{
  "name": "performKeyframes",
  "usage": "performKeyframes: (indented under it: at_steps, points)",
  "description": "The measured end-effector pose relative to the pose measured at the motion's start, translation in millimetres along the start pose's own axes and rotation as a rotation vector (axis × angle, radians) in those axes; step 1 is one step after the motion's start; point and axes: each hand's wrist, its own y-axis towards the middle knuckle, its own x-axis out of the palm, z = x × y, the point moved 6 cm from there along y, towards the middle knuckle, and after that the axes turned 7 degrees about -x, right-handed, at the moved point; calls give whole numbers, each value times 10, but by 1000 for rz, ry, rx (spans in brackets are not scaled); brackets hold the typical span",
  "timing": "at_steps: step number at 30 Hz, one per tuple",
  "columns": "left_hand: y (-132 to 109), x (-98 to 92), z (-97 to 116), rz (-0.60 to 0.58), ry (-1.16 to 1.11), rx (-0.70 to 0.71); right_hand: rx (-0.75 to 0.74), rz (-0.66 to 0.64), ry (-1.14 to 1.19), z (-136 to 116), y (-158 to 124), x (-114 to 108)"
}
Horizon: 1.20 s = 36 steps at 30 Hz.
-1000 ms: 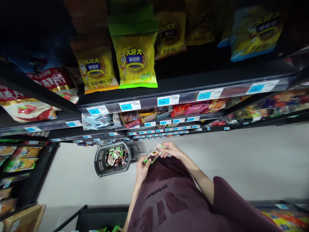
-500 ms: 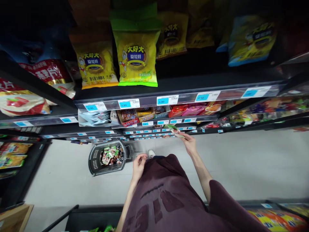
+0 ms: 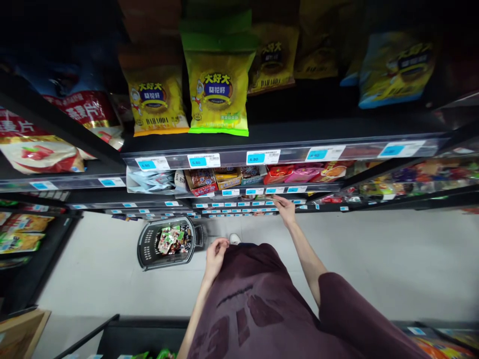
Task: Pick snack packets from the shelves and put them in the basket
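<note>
My right hand [image 3: 286, 210] reaches to a low shelf under the bags, its fingers pinched on a small flat snack packet [image 3: 266, 197]. Only the packet's thin edge shows, level with the shelf's price labels. My left hand [image 3: 216, 253] hangs loosely curled beside my dark shirt, and nothing shows in it. Left of that hand, a grey shopping basket [image 3: 143, 249] stands on the floor. Inside it lie several small packets [image 3: 172, 240] in green, white and dark wrappers.
Yellow sunflower seed bags [image 3: 219, 94] stand on the dark upper shelf [image 3: 284, 134], which juts out over my hands. Small open boxes of snacks [image 3: 204, 183] fill the shelf beneath it. Oatmeal bags [image 3: 41, 149] are at the left. Another shelf unit [image 3: 145, 329] stands close behind me.
My right hand has moved slightly left and in toward the low shelf. The packet, green and tilted before, now shows only its edge. My left hand has barely moved.
</note>
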Motion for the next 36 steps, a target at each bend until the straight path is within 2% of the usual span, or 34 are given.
performKeyframes:
  at_steps: [9, 14, 18, 26, 29, 31, 33, 36]
  points:
    - [-13, 9, -51, -19, 19, -13, -57, 40, -88, 139, 194, -37]
    - [-24, 14, -64, -24, 4, -22, -62, 5, -138, 230, 291, -13]
    - [-32, 6, -83, -28, 14, -23, -57, 8, -138, 261, 299, 15]
    - [-24, 1, -149, -34, -7, -52, -15, 100, -111, 246, 246, 25]
    - [-20, 8, -156, -37, -9, -58, 15, 138, -122, 280, 70, 95]
    - [-15, 12, -159, -38, -9, -54, 46, 130, -133, 325, -174, 209]
    - [-8, 18, -162, -40, -6, -48, 86, 55, -138, 380, -498, 386]
    - [6, 26, -165, -42, -3, -45, 156, -172, -144, 452, -978, 697]
